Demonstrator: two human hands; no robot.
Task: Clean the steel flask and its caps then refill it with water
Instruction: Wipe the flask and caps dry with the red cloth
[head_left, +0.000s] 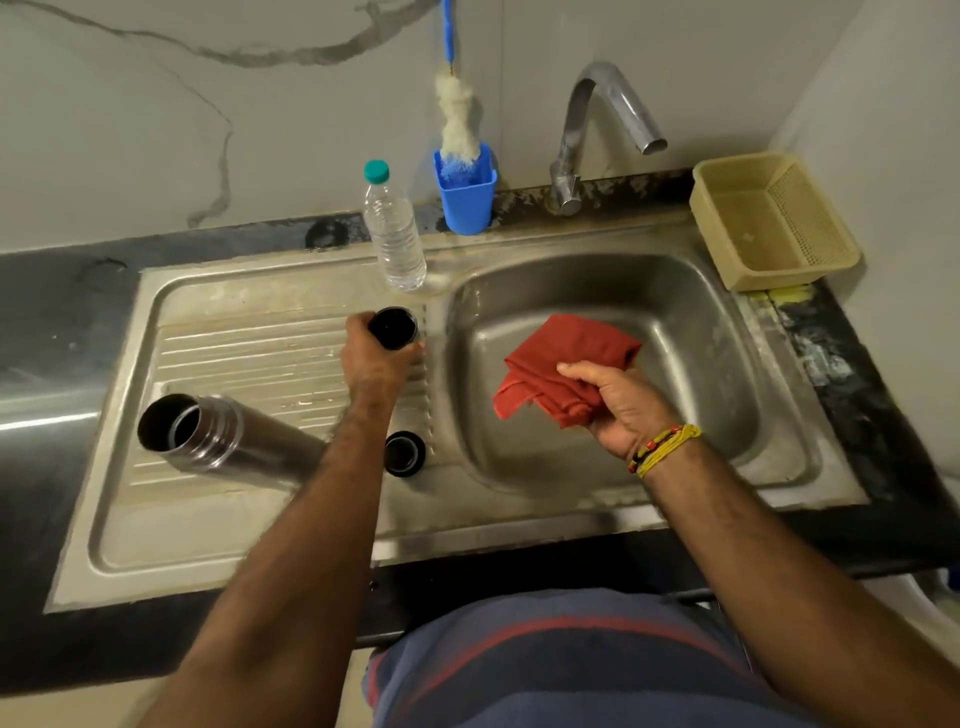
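A steel flask (223, 441) is laid on its side on the ribbed drainboard (249, 353) of a stainless-steel sink (779, 431), its open mouth turned toward the left and slightly upward, its base hidden behind the left forearm. A black cup-shaped cap (396, 326) is gripped by the left hand (375, 358) over the right edge of the drainboard, the fingers curled round its side and its open end facing up. A second, smaller black cap (404, 453) is seen standing on the drainboard just right of the left forearm, near the edge of the basin and close to the flask. A crumpled red cloth (561, 369) is pinched between the thumb and curled fingers of the right hand (623, 410), held above the sink basin; beaded and yellow thread bands (662, 448) are worn on that wrist. Behind the drainboard, a clear plastic water bottle (394, 234) with a teal lid is stood upright, and just beside it a blue holder (467, 200) containing a bottle brush (456, 119) is set against the wall. A curved steel tap (597, 130) is mounted behind the basin, and a beige plastic basket (769, 221) is placed on the dark counter at the basin's far right corner.
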